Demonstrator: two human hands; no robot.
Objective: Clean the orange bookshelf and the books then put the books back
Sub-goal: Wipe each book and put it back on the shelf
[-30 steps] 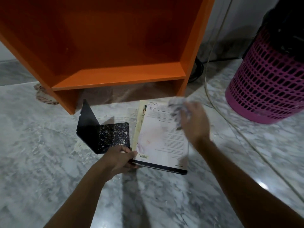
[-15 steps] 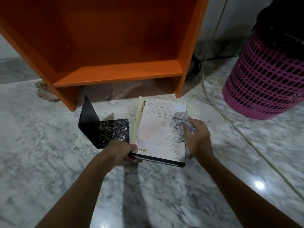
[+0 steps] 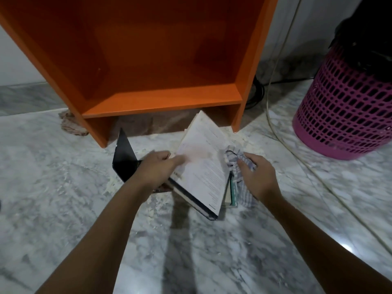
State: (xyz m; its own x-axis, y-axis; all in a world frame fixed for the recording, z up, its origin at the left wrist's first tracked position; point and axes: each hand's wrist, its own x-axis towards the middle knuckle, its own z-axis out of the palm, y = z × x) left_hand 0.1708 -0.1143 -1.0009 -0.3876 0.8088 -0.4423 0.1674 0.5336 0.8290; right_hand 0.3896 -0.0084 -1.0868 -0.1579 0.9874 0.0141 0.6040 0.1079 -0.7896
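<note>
The orange bookshelf (image 3: 161, 102) stands on the marble floor with its bottom shelf bare. In front of it my left hand (image 3: 158, 169) grips a white-covered book (image 3: 201, 166) by its left edge and holds it tilted up off a stack. Another book (image 3: 232, 194) with a greenish edge lies underneath, mostly hidden. My right hand (image 3: 257, 176) is closed on a striped grey cloth (image 3: 239, 166) just right of the raised book. A black bookend (image 3: 125, 162) stands to the left, partly behind my left hand.
A pink perforated basket (image 3: 343, 115) with dark contents stands at the right. A pale cord (image 3: 282, 134) runs across the floor beside it. A crumpled brown rag (image 3: 71, 126) lies by the shelf's left leg. White dust is scattered on the floor around the books.
My left hand has lifted the white book's left edge, tilting it up and revealing a book below. My right hand with the cloth came off the cover to the book's right side.
</note>
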